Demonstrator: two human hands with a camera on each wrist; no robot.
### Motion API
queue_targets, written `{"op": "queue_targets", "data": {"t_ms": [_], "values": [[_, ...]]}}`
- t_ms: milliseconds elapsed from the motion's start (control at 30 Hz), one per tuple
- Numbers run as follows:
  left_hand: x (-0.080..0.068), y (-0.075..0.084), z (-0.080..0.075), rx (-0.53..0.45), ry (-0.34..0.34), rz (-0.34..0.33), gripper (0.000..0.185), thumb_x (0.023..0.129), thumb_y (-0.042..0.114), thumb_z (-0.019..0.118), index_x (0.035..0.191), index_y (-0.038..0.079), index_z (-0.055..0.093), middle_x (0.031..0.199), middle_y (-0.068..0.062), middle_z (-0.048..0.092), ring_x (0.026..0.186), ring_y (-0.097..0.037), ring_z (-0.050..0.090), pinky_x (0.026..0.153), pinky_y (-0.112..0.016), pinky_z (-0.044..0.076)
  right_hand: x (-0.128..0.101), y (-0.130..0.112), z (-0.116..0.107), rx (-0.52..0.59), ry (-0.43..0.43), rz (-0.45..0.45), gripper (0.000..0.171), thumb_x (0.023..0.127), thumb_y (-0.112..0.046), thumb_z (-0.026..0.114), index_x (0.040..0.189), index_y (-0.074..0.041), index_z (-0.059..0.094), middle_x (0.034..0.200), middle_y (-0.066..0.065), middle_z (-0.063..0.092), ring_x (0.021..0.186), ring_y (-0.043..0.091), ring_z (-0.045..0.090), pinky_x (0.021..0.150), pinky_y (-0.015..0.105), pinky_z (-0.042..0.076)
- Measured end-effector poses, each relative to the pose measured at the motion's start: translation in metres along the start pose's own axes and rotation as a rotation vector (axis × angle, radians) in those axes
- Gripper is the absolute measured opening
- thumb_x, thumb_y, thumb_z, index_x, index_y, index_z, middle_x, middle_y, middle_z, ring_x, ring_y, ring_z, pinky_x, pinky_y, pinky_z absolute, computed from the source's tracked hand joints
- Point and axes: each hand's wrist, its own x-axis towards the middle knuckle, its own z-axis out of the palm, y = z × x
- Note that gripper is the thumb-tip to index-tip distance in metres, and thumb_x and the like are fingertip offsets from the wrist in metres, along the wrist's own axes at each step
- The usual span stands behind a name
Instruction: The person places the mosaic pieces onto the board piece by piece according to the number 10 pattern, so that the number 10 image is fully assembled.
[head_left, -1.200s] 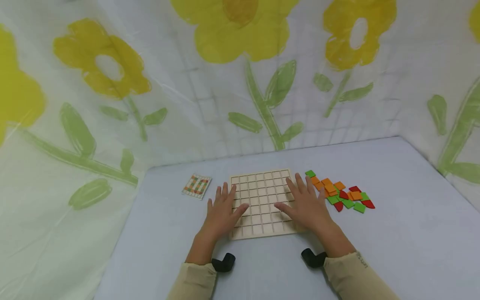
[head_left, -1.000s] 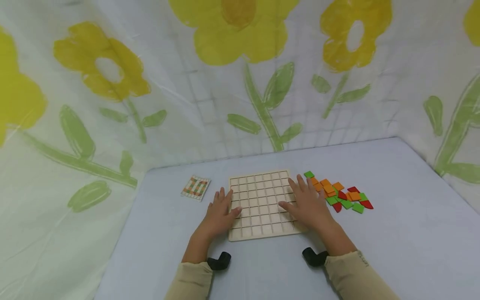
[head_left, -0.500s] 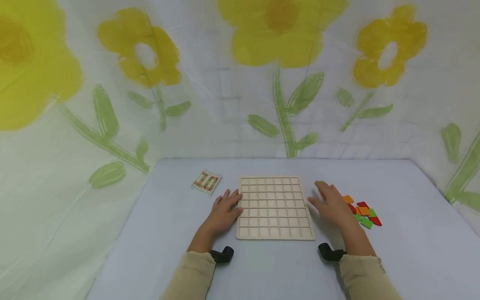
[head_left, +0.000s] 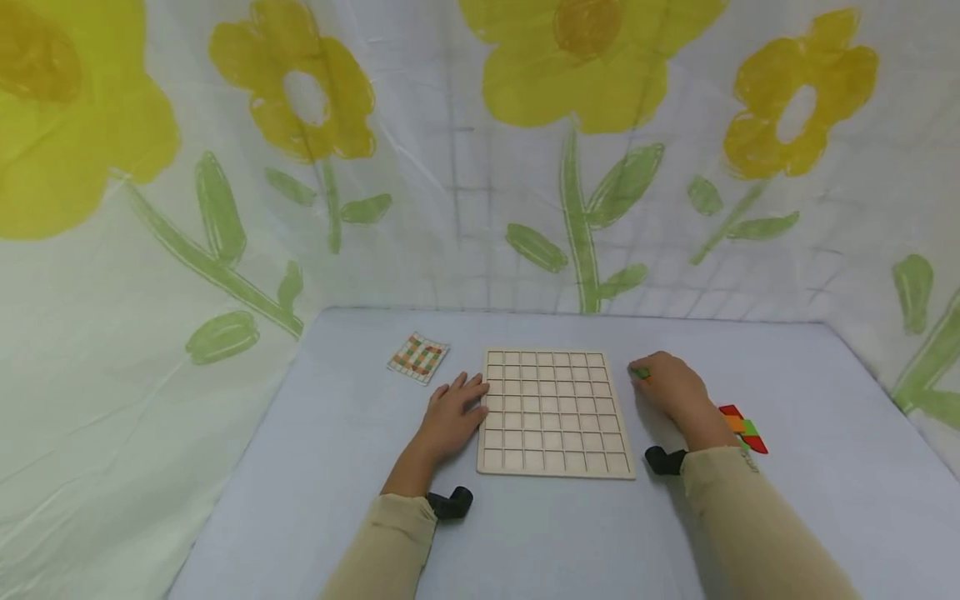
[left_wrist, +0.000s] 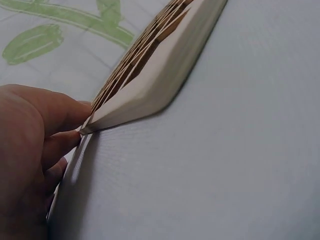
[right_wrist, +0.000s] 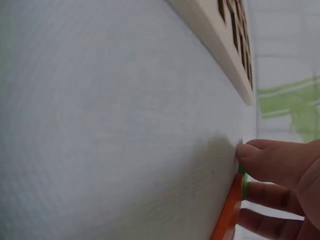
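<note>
Two hands work at a pale blue surface [head_left: 525,533] walled by sheeting printed with yellow flowers. Furthest left we see a small pattern card [head_left: 418,357] lying flat, checked in orange and green, apart from everything else. Next comes our left hand [head_left: 450,414], fingers relaxed and laid out flat, their tips touching the left edge of the wooden grid board [head_left: 553,412]; the left wrist view shows those fingers [left_wrist: 60,117] pressed against the board's [left_wrist: 150,85] edge rather than curled round it. Every cell of the board that we can see is bare, so no tile is placed yet and, as we judge it, the whole filling of the grid is left to do. Just right of the board, our right hand [head_left: 670,385] curls over the near end of the tile pile and pinches a green tile [head_left: 640,374] between thumb and fingertips; the right wrist view shows that green tile [right_wrist: 242,181] held against an orange tile [right_wrist: 229,212], both at the surface [right_wrist: 100,125]. Furthest right, the remaining tiles [head_left: 744,427], red, orange and green, peek out from behind our wrist, mostly hidden by the sleeve.
</note>
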Motion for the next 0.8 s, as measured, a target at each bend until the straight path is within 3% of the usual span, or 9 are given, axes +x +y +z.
{"op": "queue_targets", "data": {"t_ms": [167, 333, 567, 800], "values": [[0.001, 0.002, -0.001, -0.020, 0.015, -0.015, 0.042, 0.099, 0.027, 0.056, 0.139, 0.015, 0.056, 0.154, 0.000, 0.042, 0.151, -0.024, 0.022, 0.124, -0.047, 0.010, 0.001, -0.001, 0.000, 0.029, 0.057, -0.038, 0.027, 0.094, -0.006, 0.058, 0.119, -0.005, 0.070, 0.116, 0.024, 0.059, 0.112, 0.044, 0.055, 0.097, 0.058, 0.046], [-0.001, 0.002, 0.000, -0.055, 0.035, -0.020, 0.041, 0.099, 0.026, 0.056, 0.138, 0.013, 0.058, 0.154, 0.001, 0.044, 0.151, -0.024, 0.023, 0.124, -0.047, 0.011, 0.004, 0.000, 0.002, 0.081, 0.089, -0.074, 0.032, 0.092, -0.004, 0.061, 0.123, 0.001, 0.065, 0.119, 0.026, 0.062, 0.115, 0.045, 0.056, 0.101, 0.059, 0.045], [-0.001, -0.002, 0.003, -0.067, 0.056, -0.033, 0.040, 0.099, 0.026, 0.057, 0.137, 0.014, 0.059, 0.153, 0.004, 0.044, 0.150, -0.021, 0.024, 0.124, -0.045, 0.012, 0.006, 0.001, 0.000, 0.102, 0.055, 0.005, 0.040, 0.092, -0.011, 0.064, 0.127, 0.008, 0.060, 0.121, 0.028, 0.060, 0.113, 0.043, 0.057, 0.100, 0.057, 0.046], [0.001, 0.000, 0.003, -0.075, 0.069, -0.017, 0.039, 0.098, 0.025, 0.058, 0.135, 0.013, 0.060, 0.151, 0.002, 0.047, 0.150, -0.022, 0.026, 0.123, -0.046, 0.013, 0.004, 0.009, -0.003, 0.057, 0.063, 0.071, 0.040, 0.091, -0.023, 0.067, 0.114, 0.009, 0.067, 0.113, 0.028, 0.062, 0.102, 0.041, 0.060, 0.090, 0.055, 0.051]]}}
